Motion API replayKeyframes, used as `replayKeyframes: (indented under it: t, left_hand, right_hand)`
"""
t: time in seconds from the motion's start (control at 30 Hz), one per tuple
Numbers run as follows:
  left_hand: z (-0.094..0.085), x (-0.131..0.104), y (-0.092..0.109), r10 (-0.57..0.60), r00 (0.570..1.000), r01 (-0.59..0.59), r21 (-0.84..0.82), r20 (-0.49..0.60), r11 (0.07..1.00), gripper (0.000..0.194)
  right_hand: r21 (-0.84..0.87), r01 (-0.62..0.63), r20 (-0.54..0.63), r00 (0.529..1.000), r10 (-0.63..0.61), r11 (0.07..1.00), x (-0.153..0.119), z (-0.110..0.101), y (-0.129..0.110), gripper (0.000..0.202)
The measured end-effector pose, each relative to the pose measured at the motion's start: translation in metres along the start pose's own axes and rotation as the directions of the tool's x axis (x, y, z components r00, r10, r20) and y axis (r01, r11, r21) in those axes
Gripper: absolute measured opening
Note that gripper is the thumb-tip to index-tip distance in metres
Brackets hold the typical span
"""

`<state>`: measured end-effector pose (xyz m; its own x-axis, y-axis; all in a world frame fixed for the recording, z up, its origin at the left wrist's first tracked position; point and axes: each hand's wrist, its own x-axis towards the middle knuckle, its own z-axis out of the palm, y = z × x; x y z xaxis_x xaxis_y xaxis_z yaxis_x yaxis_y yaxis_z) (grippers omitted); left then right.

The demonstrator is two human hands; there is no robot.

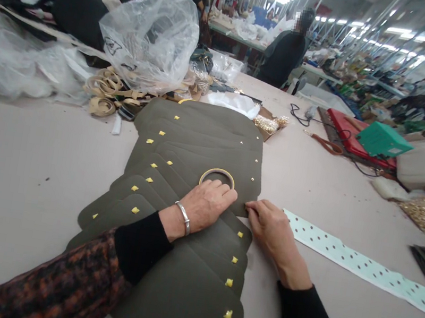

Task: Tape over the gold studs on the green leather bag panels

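Dark olive flat panels (183, 294) lie overlapped in a fanned stack in front of me. Small yellow tape pieces (234, 260) stick near their left and right edges. Tiny shiny metal dots (256, 160) run along the right side of the far panels. My left hand (207, 206), with a silver bracelet on its wrist, is closed on the near rim of a roll of yellow tape (219, 171) above the panels. At the stack's right edge, my right hand (270, 227) pinches thumb and forefinger together; what sits between them is too small to make out.
A mint strip with dark dots (342, 255) stretches rightward from behind my right wrist. Clear plastic bags (150, 41) and coiled straps (104, 91) crowd the back left. A green box (384, 140) stands back right, near bagged gold hardware (424, 211). A person (286, 52) sits farther off.
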<state>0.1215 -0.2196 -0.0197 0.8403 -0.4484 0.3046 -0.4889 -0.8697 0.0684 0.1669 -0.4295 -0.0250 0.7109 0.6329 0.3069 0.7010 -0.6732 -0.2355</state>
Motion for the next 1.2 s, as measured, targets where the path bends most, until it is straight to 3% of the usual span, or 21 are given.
replayKeyframes:
  t: [0.07, 0.2, 0.27, 0.43, 0.6, 0.8, 0.97, 1.03, 1.2]
  left_hand:
    - [-0.001, 0.000, 0.000, 0.002, 1.000, -0.002, 0.006, 0.016, 1.000, 0.016]
    - [-0.002, 0.000, -0.001, 0.013, 0.999, -0.013, 0.003, 0.047, 1.000, 0.016]
    - [-0.002, 0.001, -0.001, 0.015, 0.999, -0.015, -0.001, 0.053, 1.000, 0.016]
    - [-0.001, 0.001, 0.000, 0.008, 0.999, -0.008, 0.004, 0.051, 1.000, 0.015]
    - [-0.001, 0.001, -0.001, 0.004, 0.999, -0.004, -0.001, 0.052, 1.000, 0.016]
    - [-0.004, 0.004, -0.002, 0.002, 0.997, 0.001, -0.034, 0.074, 0.999, 0.017]
    - [-0.008, 0.004, -0.008, 0.023, 0.997, -0.015, -0.115, 0.075, 0.993, 0.016]
    - [-0.008, 0.004, -0.012, 0.021, 0.998, -0.013, -0.145, 0.055, 0.989, 0.015]
    - [-0.008, 0.001, -0.017, 0.016, 0.999, -0.027, -0.256, -0.044, 0.966, 0.017]
  right_hand:
    - [-0.031, -0.022, -0.021, 1.000, 0.021, 0.999, 0.002, -0.003, -0.003, 0.019]
    - [-0.016, -0.113, -0.174, 0.979, 0.109, 0.993, 0.000, -0.020, -0.007, 0.017]
    - [-0.002, -0.123, -0.175, 0.977, 0.121, 0.992, -0.002, -0.023, -0.009, 0.016]
    - [0.005, -0.029, -0.039, 0.999, 0.029, 1.000, -0.004, -0.009, -0.010, 0.018]
    - [-0.124, -0.019, 0.083, 0.996, 0.029, 0.992, 0.005, 0.002, -0.006, 0.021]
    - [-0.141, -0.173, 0.227, 0.953, 0.202, 0.975, 0.030, -0.001, 0.002, 0.021]
    - [-0.073, -0.389, 0.333, 0.858, 0.390, 0.918, 0.048, -0.008, 0.002, 0.021]
    - [-0.028, -0.434, 0.390, 0.825, 0.409, 0.901, 0.046, -0.011, -0.003, 0.023]
    - [0.098, -0.364, 0.385, 0.872, 0.302, 0.926, 0.024, -0.016, -0.014, 0.021]
